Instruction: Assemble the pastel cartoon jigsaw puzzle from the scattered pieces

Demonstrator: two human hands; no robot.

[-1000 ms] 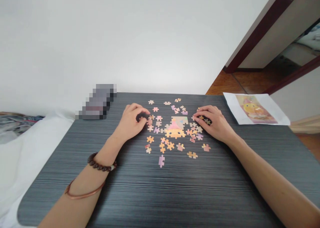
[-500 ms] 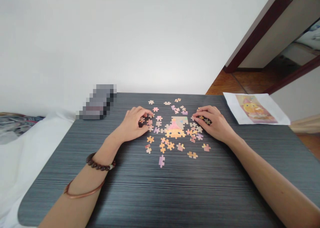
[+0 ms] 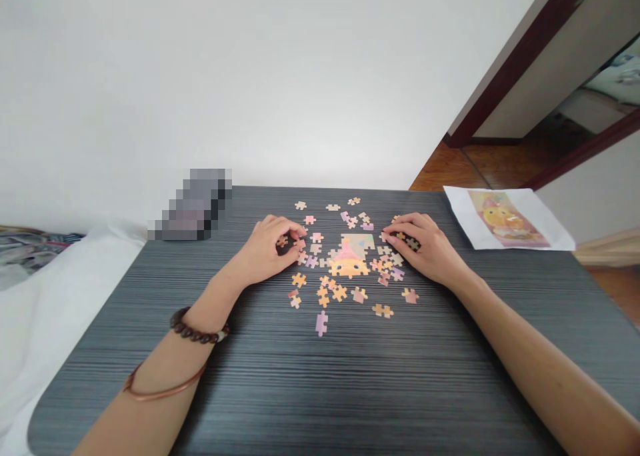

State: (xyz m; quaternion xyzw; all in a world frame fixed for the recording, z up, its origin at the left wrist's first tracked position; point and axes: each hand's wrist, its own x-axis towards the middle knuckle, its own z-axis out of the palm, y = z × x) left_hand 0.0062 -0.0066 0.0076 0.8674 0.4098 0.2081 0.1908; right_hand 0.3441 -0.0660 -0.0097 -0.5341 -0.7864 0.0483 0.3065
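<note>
A partly joined jigsaw puzzle lies mid-table, showing a pink top and a yellow face with dark eyes. Loose pieces surround it. On its left, my left hand rests with curled fingers, thumb and forefinger apart beside a pinkish puzzle piece; another piece shows under the palm. At the right, my right hand has thumb and forefinger close together at a small pale puzzle piece, partly hidden by the fingertips. More pieces lie beneath that hand.
A paper sheet printed with a yellow character lies at the table's far right. A blurred-out dark object stands at the far left corner. The dark table meets a white wall behind. Nearest me is a lilac piece.
My left thumb has moved slightly up and right, nearer the forefinger, by the pinkish piece. My right hand stays in almost the same place. The whole view has shifted slightly.
</note>
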